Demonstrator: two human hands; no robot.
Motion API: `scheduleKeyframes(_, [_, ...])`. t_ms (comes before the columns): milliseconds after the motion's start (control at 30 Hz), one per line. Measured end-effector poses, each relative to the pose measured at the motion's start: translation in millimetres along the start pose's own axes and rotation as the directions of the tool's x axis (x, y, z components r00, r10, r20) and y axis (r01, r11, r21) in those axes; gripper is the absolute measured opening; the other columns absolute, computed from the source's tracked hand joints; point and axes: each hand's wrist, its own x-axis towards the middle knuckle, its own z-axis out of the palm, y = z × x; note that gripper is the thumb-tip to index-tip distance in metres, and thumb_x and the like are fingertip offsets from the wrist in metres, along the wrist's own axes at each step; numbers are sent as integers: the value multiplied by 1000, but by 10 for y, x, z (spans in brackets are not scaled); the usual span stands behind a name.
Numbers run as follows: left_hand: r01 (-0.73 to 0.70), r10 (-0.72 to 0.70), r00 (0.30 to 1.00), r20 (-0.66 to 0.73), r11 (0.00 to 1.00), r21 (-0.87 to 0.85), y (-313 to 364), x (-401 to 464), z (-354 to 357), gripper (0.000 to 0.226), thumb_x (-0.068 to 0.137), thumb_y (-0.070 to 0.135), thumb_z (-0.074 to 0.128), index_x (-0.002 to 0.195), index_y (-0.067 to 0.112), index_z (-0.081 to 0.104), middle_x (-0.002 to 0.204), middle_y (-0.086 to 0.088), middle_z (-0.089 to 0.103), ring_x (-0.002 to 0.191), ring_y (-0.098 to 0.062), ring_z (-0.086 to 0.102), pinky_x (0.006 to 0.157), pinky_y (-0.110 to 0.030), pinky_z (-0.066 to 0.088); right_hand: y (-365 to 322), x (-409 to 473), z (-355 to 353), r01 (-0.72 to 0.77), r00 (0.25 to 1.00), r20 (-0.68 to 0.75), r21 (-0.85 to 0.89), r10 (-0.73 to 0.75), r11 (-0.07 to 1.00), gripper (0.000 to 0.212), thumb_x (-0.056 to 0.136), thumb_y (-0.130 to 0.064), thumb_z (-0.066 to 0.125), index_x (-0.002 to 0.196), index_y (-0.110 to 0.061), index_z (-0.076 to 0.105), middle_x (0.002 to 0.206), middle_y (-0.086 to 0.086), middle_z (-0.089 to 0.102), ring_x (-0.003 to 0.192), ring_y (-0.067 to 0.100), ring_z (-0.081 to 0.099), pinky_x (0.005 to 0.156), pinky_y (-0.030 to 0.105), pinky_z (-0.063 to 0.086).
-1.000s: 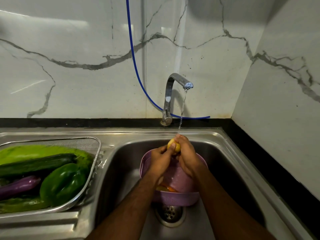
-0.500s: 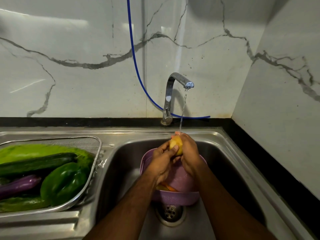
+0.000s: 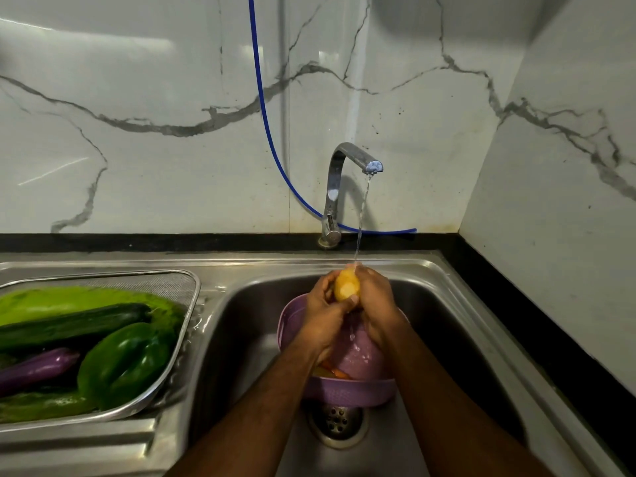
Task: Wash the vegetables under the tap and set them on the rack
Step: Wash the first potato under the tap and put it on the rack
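A yellow potato [image 3: 347,286] sits upright between my left hand [image 3: 321,313] and my right hand [image 3: 377,304], right under the thin water stream from the steel tap [image 3: 347,177]. Both hands grip it above a purple colander bowl [image 3: 351,387] standing in the sink [image 3: 457,325]. Orange vegetable pieces [image 3: 335,372] show in the bowl under my left wrist. On the drainboard at the left, a wire mesh rack [image 3: 186,306] holds a green bell pepper [image 3: 125,363], a dark cucumber [image 3: 69,323], a purple eggplant [image 3: 38,368] and a pale green vegetable [image 3: 69,297].
The sink drain [image 3: 337,421] lies just in front of the bowl. A blue hose [image 3: 265,115] hangs down the marble wall and runs behind the tap. A black counter strip [image 3: 537,325] borders the sink at the right, by the side wall.
My hands have turned the potato under the stream, so more of it shows between my fingers, and raised it slightly. The rack and bowl have not moved.
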Motion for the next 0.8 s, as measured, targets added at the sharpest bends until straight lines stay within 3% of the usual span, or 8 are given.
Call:
scheduleKeyframes(133, [-105, 135, 988, -79, 948, 301, -22, 24, -39, 69, 79, -8, 71, 137, 25, 53, 132, 2, 59, 119, -17, 58, 99, -40, 54, 44, -44, 3, -66, 997, 15, -161, 70, 985, 35, 105, -50, 47, 118, -23, 66, 108, 12, 71, 104, 32, 69, 97, 57, 56])
scheduleKeyframes(267, [-74, 128, 978, -166, 952, 296, 4, 12, -3, 68, 79, 4, 79, 137, 23, 49, 123, 4, 61, 110, -15, 62, 92, -38, 58, 18, -30, -29, -148, 989, 52, 198, 141, 969, 23, 108, -41, 48, 110, -22, 61, 116, 17, 66, 113, 36, 66, 101, 59, 53])
scheduleKeyframes(333, [-5, 50, 985, -168, 967, 254, -18, 20, 0, 45, 81, 15, 80, 122, 17, 60, 111, -3, 70, 101, -20, 69, 90, -45, 59, 42, -4, -53, -153, 988, 23, 250, 153, 956, 29, 108, -37, 47, 122, -15, 60, 120, 20, 66, 114, 37, 67, 101, 58, 54])
scheduleKeyframes(400, [30, 10, 991, -135, 954, 297, -30, -6, -7, 27, 88, 23, 74, 112, 13, 66, 102, -6, 74, 97, -24, 72, 89, -44, 59, 69, 28, -50, -141, 989, -9, 205, 146, 968, 34, 108, -35, 46, 130, -13, 59, 119, 19, 68, 111, 35, 68, 98, 54, 57])
scheduleKeyframes(467, [12, 34, 991, -130, 942, 336, -34, -17, -19, 22, 92, 23, 69, 111, 12, 66, 102, -7, 73, 98, -24, 70, 89, -42, 58, 68, 22, -34, -149, 987, -39, 105, 153, 983, 30, 107, -34, 47, 125, -15, 62, 117, 18, 68, 107, 33, 68, 94, 53, 58])
scheduleKeyframes(567, [-18, 69, 988, -136, 939, 343, -18, -2, -19, 30, 94, 22, 66, 124, 20, 60, 116, -1, 69, 106, -18, 66, 96, -43, 55, 92, 52, -37, -126, 992, -37, -41, 124, 991, 31, 107, -36, 44, 118, -16, 65, 114, 19, 70, 101, 30, 69, 91, 50, 58])
scheduleKeyframes(667, [-79, 135, 985, -110, 909, 409, 0, 15, -14, 44, 93, 12, 65, 134, 24, 54, 129, 2, 61, 117, -16, 58, 102, -39, 51, 95, 40, -45, -116, 993, -24, -22, 115, 993, 28, 108, -47, 42, 108, -27, 62, 109, 12, 69, 103, 30, 68, 95, 53, 56])
scheduleKeyframes(800, [-118, 177, 982, -73, 862, 493, -42, 38, -31, 51, 91, 7, 66, 136, 26, 54, 134, -1, 59, 120, -21, 58, 101, -46, 52, 94, 27, -27, -86, 996, -6, -14, 86, 996, 28, 108, -47, 43, 118, -28, 61, 111, 10, 67, 105, 29, 66, 97, 56, 56])
